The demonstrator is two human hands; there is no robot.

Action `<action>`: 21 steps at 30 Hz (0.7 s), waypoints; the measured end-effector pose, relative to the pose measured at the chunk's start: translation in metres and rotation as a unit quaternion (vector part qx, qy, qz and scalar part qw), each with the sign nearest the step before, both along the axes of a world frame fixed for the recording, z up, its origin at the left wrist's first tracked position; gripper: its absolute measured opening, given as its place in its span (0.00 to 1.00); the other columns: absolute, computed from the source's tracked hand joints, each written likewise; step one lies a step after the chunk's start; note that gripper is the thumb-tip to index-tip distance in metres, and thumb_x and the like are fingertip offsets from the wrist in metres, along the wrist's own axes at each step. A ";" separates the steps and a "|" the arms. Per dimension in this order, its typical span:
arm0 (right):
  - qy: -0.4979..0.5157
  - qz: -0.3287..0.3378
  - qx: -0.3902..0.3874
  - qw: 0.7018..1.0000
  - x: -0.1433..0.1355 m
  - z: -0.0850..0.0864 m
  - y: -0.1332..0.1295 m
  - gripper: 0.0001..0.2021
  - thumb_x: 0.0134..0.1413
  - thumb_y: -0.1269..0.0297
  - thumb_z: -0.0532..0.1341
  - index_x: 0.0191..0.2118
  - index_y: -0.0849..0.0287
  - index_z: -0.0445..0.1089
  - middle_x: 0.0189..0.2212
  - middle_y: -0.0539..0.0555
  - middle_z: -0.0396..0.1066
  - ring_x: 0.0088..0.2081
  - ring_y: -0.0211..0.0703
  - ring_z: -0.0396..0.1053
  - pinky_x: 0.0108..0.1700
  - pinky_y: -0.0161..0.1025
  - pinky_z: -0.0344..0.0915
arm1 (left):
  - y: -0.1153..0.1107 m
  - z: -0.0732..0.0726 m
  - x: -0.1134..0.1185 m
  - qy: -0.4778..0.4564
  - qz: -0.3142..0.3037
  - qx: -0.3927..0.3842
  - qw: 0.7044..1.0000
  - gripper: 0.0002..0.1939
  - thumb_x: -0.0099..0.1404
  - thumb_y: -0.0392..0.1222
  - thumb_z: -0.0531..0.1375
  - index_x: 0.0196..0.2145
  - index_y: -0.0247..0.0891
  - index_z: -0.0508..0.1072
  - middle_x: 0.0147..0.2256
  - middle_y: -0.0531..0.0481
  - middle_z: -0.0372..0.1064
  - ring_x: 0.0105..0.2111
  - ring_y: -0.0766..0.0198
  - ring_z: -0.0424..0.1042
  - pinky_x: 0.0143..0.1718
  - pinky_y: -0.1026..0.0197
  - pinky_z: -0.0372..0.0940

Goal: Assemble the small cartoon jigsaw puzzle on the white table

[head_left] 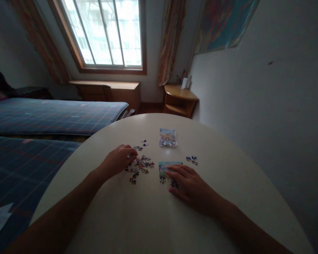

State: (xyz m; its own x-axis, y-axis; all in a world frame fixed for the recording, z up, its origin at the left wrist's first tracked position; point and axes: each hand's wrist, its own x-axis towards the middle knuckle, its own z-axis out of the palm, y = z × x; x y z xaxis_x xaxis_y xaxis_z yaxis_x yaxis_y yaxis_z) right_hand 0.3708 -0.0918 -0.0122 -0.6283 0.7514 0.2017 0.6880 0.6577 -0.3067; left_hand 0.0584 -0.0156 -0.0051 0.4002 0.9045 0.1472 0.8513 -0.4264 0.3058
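Observation:
My left hand (120,158) is at the left edge of a loose heap of jigsaw puzzle pieces (143,164). Its fingers are bent and closed together, with a small puzzle piece (129,155) showing at the fingertips. My right hand (188,181) lies with fingers stretched out over the lower right part of a colourful puzzle picture (163,169), hiding much of it. A few dark pieces (174,183) show beneath that hand, between thumb and fingers. Behind the picture lies a printed packet (168,137), flat on the table.
A small group of blue puzzle pieces (192,159) lies to the right on the round white table (116,218). Two plaid-covered beds (58,116) stand to the left, a white wall (267,116) to the right. Beyond are a desk (122,85) and a corner cabinet (180,92).

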 end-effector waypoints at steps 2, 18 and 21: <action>0.000 0.000 -0.001 1.000 0.000 0.001 0.000 0.21 0.62 0.59 0.59 0.59 0.54 0.65 0.60 0.59 0.66 0.61 0.51 0.61 0.62 0.55 0.59 | -0.001 -0.001 0.001 0.002 -0.007 -0.006 1.000 0.11 0.67 0.45 0.57 0.39 0.42 0.79 0.41 0.46 0.76 0.44 0.55 0.72 0.47 0.55 0.66; -0.019 -0.001 -0.014 1.000 -0.001 0.003 0.000 0.21 0.62 0.59 0.60 0.60 0.55 0.65 0.60 0.58 0.65 0.61 0.52 0.61 0.62 0.56 0.58 | -0.005 0.001 0.013 0.029 0.012 0.042 0.999 0.10 0.69 0.41 0.56 0.36 0.39 0.77 0.39 0.46 0.75 0.42 0.54 0.70 0.46 0.54 0.66; -0.021 0.000 -0.013 1.000 0.000 0.002 0.000 0.21 0.62 0.59 0.59 0.60 0.55 0.64 0.61 0.58 0.65 0.61 0.52 0.60 0.62 0.56 0.58 | -0.008 0.005 0.014 0.016 0.004 0.026 1.000 0.08 0.68 0.40 0.57 0.35 0.39 0.76 0.38 0.46 0.75 0.42 0.55 0.70 0.45 0.55 0.66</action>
